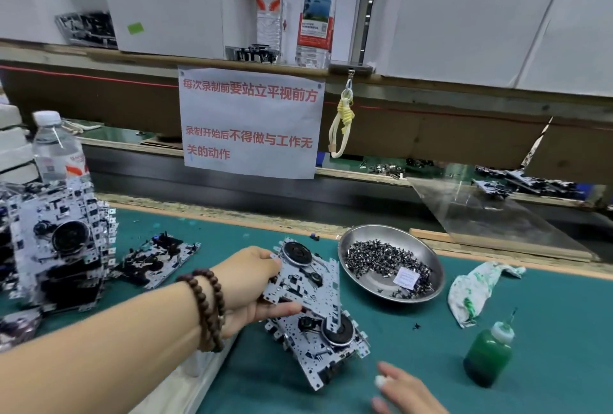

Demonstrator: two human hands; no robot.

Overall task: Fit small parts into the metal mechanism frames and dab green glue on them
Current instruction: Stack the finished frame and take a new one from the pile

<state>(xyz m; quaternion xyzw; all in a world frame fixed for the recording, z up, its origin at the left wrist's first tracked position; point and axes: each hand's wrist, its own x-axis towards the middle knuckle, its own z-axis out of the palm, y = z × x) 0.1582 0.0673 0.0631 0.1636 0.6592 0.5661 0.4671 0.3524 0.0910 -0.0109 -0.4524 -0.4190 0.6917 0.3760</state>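
Note:
My left hand [252, 284] grips a metal mechanism frame [306, 281] by its left edge and holds it tilted above the green mat. A second metal frame [318, 344] lies flat on the mat just beneath it. My right hand [404, 390] hovers at the bottom edge, fingers spread and holding nothing, with a white covering on one fingertip. A steel dish [371, 282] to the right holds several small dark parts. The green glue bottle [489, 354] stands upright at the right with its thin nozzle up.
A tall stack of frames [56, 247] stands at the left, with a loose frame [159, 259] beside it and a water bottle [58, 148] behind. A glue-stained rag [474, 287] lies right of the dish. A shelf with boxes and bottles overhangs the back.

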